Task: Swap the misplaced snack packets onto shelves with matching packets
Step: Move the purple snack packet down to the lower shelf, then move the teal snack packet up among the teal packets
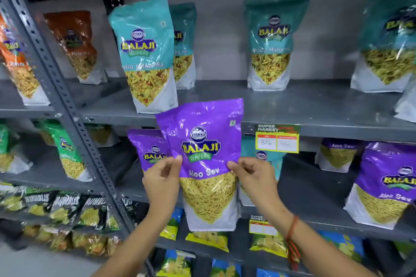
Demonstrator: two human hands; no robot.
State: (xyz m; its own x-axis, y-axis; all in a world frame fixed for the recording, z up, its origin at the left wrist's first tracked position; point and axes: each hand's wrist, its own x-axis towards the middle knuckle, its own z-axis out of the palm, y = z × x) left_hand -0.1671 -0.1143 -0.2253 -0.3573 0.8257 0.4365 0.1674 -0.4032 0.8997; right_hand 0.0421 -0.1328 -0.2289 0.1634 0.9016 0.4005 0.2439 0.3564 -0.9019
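I hold a purple Aloo Sev packet (207, 141) upright in front of the shelves, my left hand (163, 177) pinching its left edge and my right hand (254, 175) pinching its right edge. Its top overlaps the edge of the upper shelf (292, 108), where teal Khatta Mitha Mix packets (144, 51) stand. Behind it, on the middle shelf, a second purple packet (146, 148) shows at the left and a teal packet (263, 157) is partly hidden behind my right hand. More purple Aloo Sev packets (387, 184) stand at the right of that shelf.
A grey perforated upright (56, 78) divides the rack from a left bay with orange packets (76, 45) and green packets (67, 153). A yellow price tag (277, 139) hangs on the upper shelf edge. Lower shelves carry black, yellow and blue snack bags.
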